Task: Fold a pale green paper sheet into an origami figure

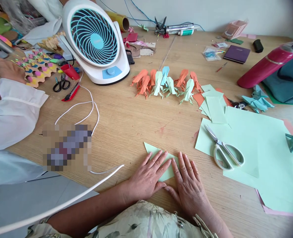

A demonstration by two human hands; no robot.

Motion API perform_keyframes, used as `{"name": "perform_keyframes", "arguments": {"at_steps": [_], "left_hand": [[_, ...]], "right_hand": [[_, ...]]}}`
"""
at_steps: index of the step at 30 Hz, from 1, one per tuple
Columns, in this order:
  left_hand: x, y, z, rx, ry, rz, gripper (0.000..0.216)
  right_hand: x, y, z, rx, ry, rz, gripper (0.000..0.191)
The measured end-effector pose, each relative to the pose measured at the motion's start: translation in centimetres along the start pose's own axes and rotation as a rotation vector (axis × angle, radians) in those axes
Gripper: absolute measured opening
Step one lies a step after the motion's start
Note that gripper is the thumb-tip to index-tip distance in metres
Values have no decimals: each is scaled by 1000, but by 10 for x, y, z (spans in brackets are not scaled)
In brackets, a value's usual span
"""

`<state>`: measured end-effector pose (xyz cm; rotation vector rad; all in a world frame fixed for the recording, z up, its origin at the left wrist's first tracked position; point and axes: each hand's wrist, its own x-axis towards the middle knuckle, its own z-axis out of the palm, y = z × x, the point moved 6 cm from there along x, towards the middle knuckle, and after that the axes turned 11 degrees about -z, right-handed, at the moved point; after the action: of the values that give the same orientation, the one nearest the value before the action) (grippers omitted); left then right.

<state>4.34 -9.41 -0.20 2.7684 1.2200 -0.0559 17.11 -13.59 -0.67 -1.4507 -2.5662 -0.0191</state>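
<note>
Left hand (147,177) and right hand (189,188) lie flat, fingers (161,162) extended and slightly spread, pressing a pale green paper triangle (151,150) (thin, matte, sharp-cornered) onto the wood-grain bench (126,122) near its front edge, left of the metal scissors (224,152).

Bare tabletop (136,122) ahead (scissors (224,152) rightward)

Two pairs of scissors (225,152) (one black-handled (61,83)), one fan (96,39).
</note>
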Motion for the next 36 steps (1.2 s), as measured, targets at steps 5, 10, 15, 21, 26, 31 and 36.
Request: {"name": "perform_keyframes", "arguments": {"at_steps": [5, 10, 15, 21, 26, 31, 36], "left_hand": [[0, 0, -1, -19, -8, -3, 71], [0, -1, 0, -9, 4, -1, 72], [0, 0, 2, -8, 24, -13, 71], [-6, -8, -2, -45, -13, 37, 73], [-17, -26, -18, -79, 41, -25, 71], [-23, -9, -12, -28, 66, 119, 82], [-22, -1, 6, 9, 48, 123, 92]], "right_hand": [[0, 0, 0, 3, -7, 5, 89], [0, 0, -2, 7, 0, 3, 88], [0, 1, -1, 15, -14, 25, 86], [0, 0, -2, 19, -20, 22, 87], [-1, 0, -2, 18, -27, 27, 83], [0, 0, -3, 8, -15, 25, 82], [0, 0, -2, 5, -26, 19, 82]]}}
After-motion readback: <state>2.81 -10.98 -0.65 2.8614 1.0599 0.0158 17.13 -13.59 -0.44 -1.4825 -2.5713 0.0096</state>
